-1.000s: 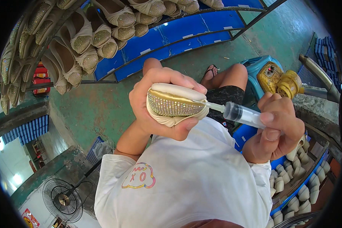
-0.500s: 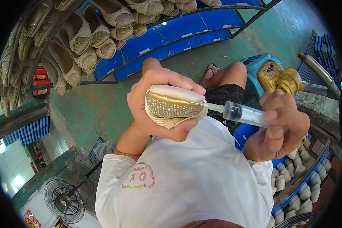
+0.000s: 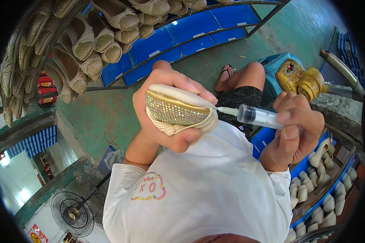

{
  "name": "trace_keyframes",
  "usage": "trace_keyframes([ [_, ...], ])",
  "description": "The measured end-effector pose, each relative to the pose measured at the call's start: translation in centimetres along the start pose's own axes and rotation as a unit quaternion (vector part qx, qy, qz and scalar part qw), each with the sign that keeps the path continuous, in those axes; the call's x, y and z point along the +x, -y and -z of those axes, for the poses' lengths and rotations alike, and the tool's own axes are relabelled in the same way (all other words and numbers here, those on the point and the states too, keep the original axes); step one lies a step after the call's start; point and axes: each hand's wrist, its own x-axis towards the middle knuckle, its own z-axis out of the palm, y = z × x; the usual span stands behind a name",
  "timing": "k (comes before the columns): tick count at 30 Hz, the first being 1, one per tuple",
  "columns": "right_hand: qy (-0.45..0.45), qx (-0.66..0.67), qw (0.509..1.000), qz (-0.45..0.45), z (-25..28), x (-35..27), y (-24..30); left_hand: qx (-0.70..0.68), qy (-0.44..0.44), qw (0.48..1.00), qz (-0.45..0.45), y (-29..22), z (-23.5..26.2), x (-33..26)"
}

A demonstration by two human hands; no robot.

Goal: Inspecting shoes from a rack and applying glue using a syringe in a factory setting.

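Note:
My left hand [image 3: 140,106] is wrapped round a cream flat shoe [image 3: 178,111], its toe covered in sparkling rhinestones with a gold band beside the pale sole. Fingers lie over the sole side and the thumb presses the pleated fabric below. In my right hand [image 3: 297,131] is a clear plastic syringe [image 3: 257,116] with a black plunger seal, pinched between thumb and fingers. Its thin needle points left and its tip meets the shoe's edge, near where the gold band ends. The rear end of the syringe is hidden by my right hand.
Racks of similar glittery shoes [image 3: 85,46] stand at the far left, beside blue shelves [image 3: 158,60]. A yellow machine part [image 3: 310,84] and a blue stool [image 3: 278,60] are at right. More cream shoes [image 3: 320,172] fill a rack lower right. A fan [image 3: 73,212] stands lower left.
The shoe has shifted slightly left and turned, showing more of its rhinestone toe. The syringe has moved a little left, its needle tip still at the shoe's edge.

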Motion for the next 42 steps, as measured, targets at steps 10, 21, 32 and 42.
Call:
trace_keyframes([
  [10,-0.167,-0.327,0.910,-0.194,11.1,-3.4,-5.2,-0.164,0.075,0.930,0.319,3.6,-0.9,-0.6],
  [21,-0.155,-0.588,0.640,-0.469,27.3,-20.9,-17.3,-0.128,0.192,0.896,0.379,7.7,-1.8,-3.4],
  [32,-0.091,-0.593,0.643,-0.475,26.9,-20.0,-22.9,-0.089,0.163,0.949,0.254,2.5,-1.9,1.0],
  [42,-0.095,-0.584,0.651,-0.475,25.3,-20.8,-22.0,-0.214,0.108,0.935,0.261,-0.1,-1.7,0.2],
])
